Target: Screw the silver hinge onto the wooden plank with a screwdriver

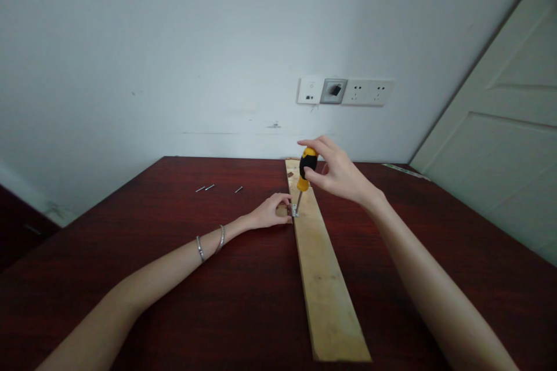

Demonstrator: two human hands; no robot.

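My right hand (334,169) is closed around the yellow and black handle of a screwdriver (308,163). The shaft points down, slightly tilted, and its tip meets a small metal hinge (295,210) at the left edge of a long wooden board (326,278). From the left side, my left hand (272,211) grips the hinge between thumb and fingers, against the board's edge. Any screw under the tip is too small to make out.
Several loose screws, including one screw (238,189), lie on the dark red table (174,232) left of the board. A white wall with sockets (368,93) stands behind. At the right are a pale door (505,116) and a flat strip (404,171) near the table's back edge.
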